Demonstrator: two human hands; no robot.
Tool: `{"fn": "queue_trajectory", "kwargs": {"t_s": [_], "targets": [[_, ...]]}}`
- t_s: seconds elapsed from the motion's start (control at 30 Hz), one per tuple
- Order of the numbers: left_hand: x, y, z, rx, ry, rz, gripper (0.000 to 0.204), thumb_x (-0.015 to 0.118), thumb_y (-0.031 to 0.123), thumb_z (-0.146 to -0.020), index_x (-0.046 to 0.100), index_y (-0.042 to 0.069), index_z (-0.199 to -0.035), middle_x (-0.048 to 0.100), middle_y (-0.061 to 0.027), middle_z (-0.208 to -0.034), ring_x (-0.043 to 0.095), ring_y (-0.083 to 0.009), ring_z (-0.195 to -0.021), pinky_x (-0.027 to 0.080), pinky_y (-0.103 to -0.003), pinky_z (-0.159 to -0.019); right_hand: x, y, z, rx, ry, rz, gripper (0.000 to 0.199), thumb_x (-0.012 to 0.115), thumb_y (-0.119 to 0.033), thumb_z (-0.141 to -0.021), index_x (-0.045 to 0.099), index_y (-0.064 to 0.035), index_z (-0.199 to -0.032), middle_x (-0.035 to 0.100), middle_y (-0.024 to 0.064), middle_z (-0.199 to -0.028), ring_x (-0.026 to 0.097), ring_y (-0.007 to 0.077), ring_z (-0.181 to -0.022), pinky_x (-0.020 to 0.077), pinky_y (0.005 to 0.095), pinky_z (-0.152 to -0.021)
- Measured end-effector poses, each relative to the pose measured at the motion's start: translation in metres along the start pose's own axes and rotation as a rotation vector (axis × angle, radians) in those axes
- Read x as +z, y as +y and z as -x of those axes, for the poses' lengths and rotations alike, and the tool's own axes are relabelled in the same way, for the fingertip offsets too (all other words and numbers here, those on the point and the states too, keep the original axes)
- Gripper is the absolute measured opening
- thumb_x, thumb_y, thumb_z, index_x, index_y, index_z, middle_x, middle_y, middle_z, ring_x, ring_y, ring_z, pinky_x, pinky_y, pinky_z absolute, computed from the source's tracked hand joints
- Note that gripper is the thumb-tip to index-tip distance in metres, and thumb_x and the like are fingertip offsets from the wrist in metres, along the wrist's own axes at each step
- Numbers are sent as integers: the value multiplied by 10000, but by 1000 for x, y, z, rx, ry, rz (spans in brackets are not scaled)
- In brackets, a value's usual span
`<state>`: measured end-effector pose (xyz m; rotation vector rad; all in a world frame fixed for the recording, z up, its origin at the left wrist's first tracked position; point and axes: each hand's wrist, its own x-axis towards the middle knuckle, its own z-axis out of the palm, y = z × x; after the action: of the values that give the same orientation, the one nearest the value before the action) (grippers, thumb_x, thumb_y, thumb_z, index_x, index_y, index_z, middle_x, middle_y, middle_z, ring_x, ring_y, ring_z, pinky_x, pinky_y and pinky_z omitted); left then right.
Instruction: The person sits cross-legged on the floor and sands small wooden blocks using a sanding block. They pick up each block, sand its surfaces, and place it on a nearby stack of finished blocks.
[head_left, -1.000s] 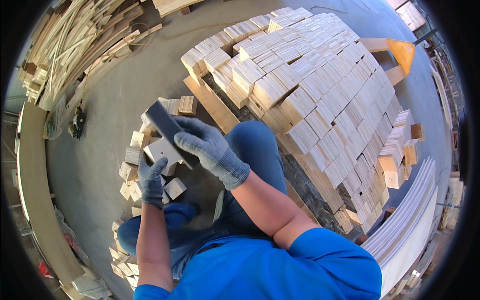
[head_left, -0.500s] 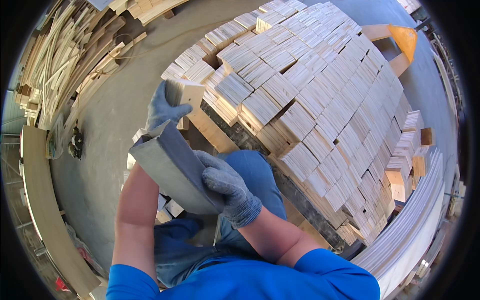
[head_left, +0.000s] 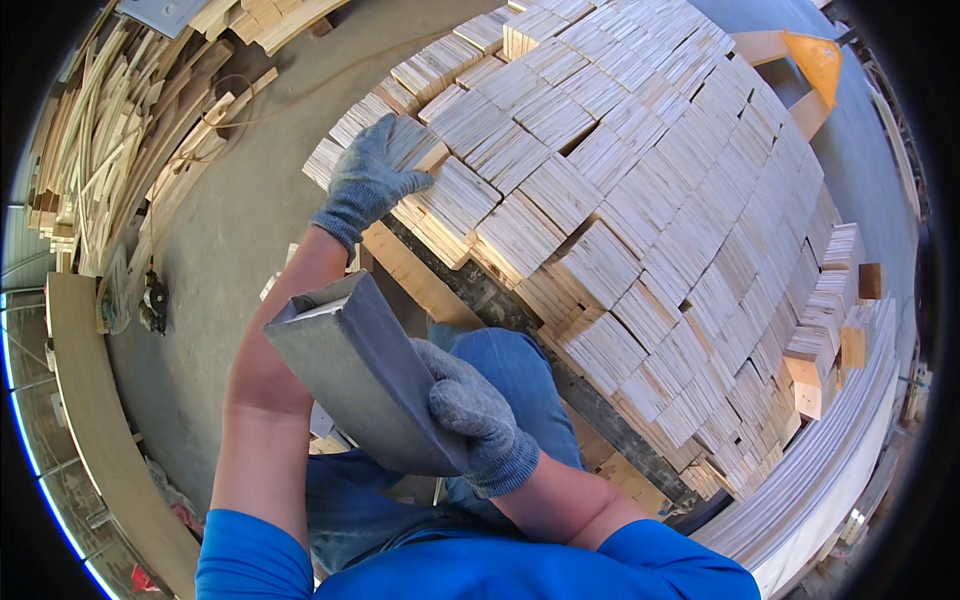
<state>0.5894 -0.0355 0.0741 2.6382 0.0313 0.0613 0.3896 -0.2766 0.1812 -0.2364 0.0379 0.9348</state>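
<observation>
My left hand (head_left: 367,182), in a grey glove, reaches forward and rests flat on a wooden block (head_left: 420,150) at the near left corner of a big stack of pale wooden blocks (head_left: 640,200). A grey rectangular metal tube (head_left: 355,370) is gripped at its lower end by my gloved right hand (head_left: 475,425) and held close to my chest, tilted up to the left. My knee in blue jeans (head_left: 520,360) shows below the stack.
The stack sits on a wooden pallet (head_left: 440,290). Loose wood strips (head_left: 110,150) are piled at the left on the concrete floor (head_left: 240,200). Small wooden blocks lie on the floor under my left arm. Long white boards (head_left: 840,470) run along the right.
My left hand left the small blocks on the floor and reached up onto the stack's corner. The right hand drew the metal tube closer to me. The view moved nearer the stack.
</observation>
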Motion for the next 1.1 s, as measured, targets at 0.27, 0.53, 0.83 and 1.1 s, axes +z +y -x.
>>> {"fn": "queue_trajectory", "kwargs": {"t_s": [0.27,0.53,0.83,1.1], "targets": [[21,-18,-1,93,30,211,734,786,415,-926,559,0,-1488,591,-248,-1478,570,-405,-1369,434,-442,-1181,7,-7,-4,43,59,39,893,781,-455,-918,434,44,-1572,618,159,-1439,634,199,-1277,484,338,-1121],[17,-12,11,34,138,172,671,786,337,-924,580,3,-1467,602,-244,-1469,574,-399,-1371,443,-432,-1177,5,3,-9,53,86,110,840,751,-458,-950,455,31,-1565,637,135,-1390,638,186,-1231,502,325,-1083],[23,-125,214,-482,280,669,366,654,239,-1024,687,-31,-1269,737,-122,-1128,683,-192,-1067,542,-321,-926,9,21,-12,7,151,50,614,683,-332,-1022,526,13,-1504,665,113,-1308,653,166,-1165,533,304,-1018],[82,-197,526,-1047,341,817,113,641,185,-1007,704,131,-1084,604,12,-784,571,-108,-607,443,-251,-502,8,54,-25,15,278,134,476,660,-251,-1050,576,-2,-1447,677,116,-1288,676,189,-1152,564,330,-988]]}}
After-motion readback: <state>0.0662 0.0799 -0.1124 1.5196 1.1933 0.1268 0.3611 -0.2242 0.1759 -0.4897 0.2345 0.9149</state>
